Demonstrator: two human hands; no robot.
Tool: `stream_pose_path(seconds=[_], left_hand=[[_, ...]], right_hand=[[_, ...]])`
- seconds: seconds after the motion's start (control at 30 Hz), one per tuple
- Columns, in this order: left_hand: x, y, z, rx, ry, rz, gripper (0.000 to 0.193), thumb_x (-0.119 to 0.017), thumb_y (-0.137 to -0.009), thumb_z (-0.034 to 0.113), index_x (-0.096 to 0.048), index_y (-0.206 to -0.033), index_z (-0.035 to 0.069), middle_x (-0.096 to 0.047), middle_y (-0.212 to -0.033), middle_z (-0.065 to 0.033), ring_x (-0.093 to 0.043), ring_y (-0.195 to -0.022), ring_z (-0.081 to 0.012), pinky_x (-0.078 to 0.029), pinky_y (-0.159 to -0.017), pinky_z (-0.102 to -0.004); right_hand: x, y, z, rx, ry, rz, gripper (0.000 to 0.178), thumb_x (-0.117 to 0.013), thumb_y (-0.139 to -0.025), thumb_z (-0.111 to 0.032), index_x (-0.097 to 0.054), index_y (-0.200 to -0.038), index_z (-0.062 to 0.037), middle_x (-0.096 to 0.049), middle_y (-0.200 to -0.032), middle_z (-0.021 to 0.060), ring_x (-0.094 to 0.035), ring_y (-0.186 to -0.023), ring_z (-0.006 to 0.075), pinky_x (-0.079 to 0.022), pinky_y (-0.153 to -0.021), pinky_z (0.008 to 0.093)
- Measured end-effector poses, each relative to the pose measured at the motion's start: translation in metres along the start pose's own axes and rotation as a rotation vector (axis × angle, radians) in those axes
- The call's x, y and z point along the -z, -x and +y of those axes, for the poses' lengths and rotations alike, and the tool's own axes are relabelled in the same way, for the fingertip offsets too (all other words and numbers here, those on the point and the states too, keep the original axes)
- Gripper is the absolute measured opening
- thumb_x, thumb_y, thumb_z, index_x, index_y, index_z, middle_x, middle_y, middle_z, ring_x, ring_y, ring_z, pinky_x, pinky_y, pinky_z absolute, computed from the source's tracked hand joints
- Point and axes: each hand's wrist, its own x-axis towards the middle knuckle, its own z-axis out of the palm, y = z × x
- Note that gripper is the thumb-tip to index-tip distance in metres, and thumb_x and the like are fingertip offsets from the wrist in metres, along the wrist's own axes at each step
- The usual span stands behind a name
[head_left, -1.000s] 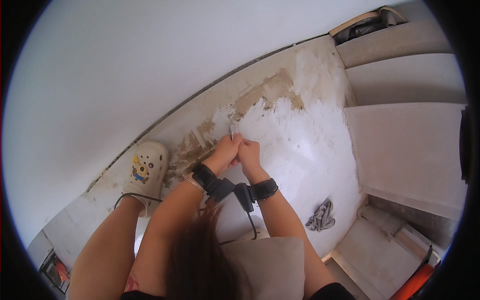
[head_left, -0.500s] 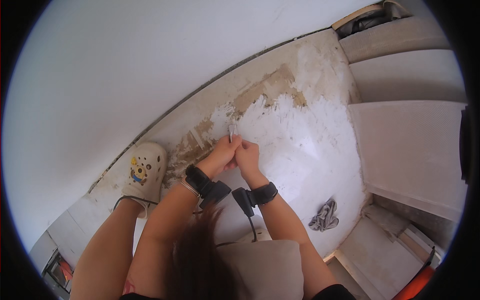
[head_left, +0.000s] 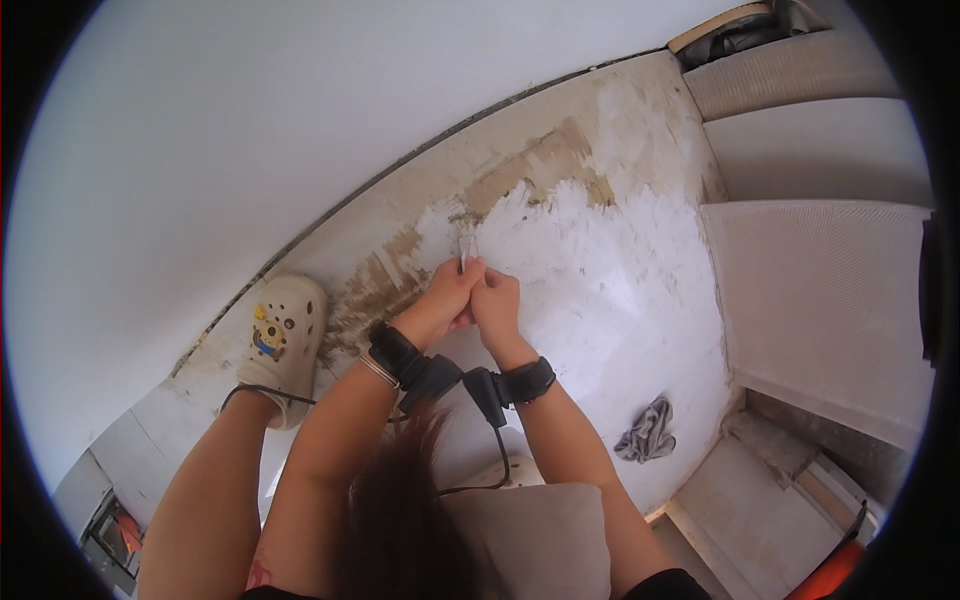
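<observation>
My left hand (head_left: 446,296) and my right hand (head_left: 496,302) are closed together round one small scraper (head_left: 467,246). Its flat metallic blade sticks out beyond my fingers, while the handle is hidden in my grip. The blade is at the edge of a white coating (head_left: 590,265) on the floor, beside brown and beige patches (head_left: 400,262) with a ragged border. Whether the edge touches the surface I cannot tell. Each wrist carries a black strapped device with a cable.
A crumpled grey cloth (head_left: 648,432) lies on the white floor to the right. My beige clog (head_left: 283,335) stands at the left by the white wall (head_left: 250,150). Pale panels (head_left: 815,300) and stacked boards (head_left: 765,500) line the right side.
The view has shifted slightly. My hands and the scraper blade have moved a little up, away from me, with the grip unchanged. The cloth still lies in its place.
</observation>
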Motion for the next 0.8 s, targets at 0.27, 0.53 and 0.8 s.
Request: stream_pose_path(seconds=[0.27, 0.53, 0.8], left_hand=[[0.007, -0.005, 0.003, 0.014, 0.050, -0.026, 0.034, -0.037, -0.082, 0.034, -0.049, -0.076, 0.002, -0.043, -0.046, -0.0017, -0.035, -0.029, -0.0072, -0.023, -0.025, -0.0209], [0.012, -0.006, 0.018, -0.005, 0.087, -0.043, 0.034, -0.039, -0.081, 0.035, -0.046, -0.073, 0.003, -0.039, -0.048, 0.0009, -0.032, -0.030, -0.0062, -0.021, -0.025, -0.0198], [0.005, 0.009, -0.009, 0.115, 0.060, -0.117, 0.033, -0.039, -0.081, 0.036, -0.048, -0.075, 0.004, -0.040, -0.050, 0.0005, -0.032, -0.031, -0.0065, -0.021, -0.025, -0.0208]], right_hand=[[-0.005, -0.019, 0.012, 0.008, 0.085, -0.053, 0.032, -0.047, -0.077, -0.027, -0.060, -0.073, 0.0023, -0.053, -0.049, 0.0113, -0.051, -0.042, 0.0142, -0.039, -0.042, 0.0275], [-0.011, -0.033, 0.009, 0.104, 0.021, -0.062, 0.029, -0.047, -0.074, -0.024, -0.059, -0.069, 0.0025, -0.054, -0.050, 0.0143, -0.053, -0.046, 0.0184, -0.040, -0.046, 0.0303], [0.004, -0.004, 0.027, 0.163, 0.126, -0.067, 0.029, -0.047, -0.075, -0.018, -0.056, -0.063, 0.0064, -0.053, -0.050, 0.0103, -0.049, -0.040, 0.0137, -0.038, -0.038, 0.0259]])
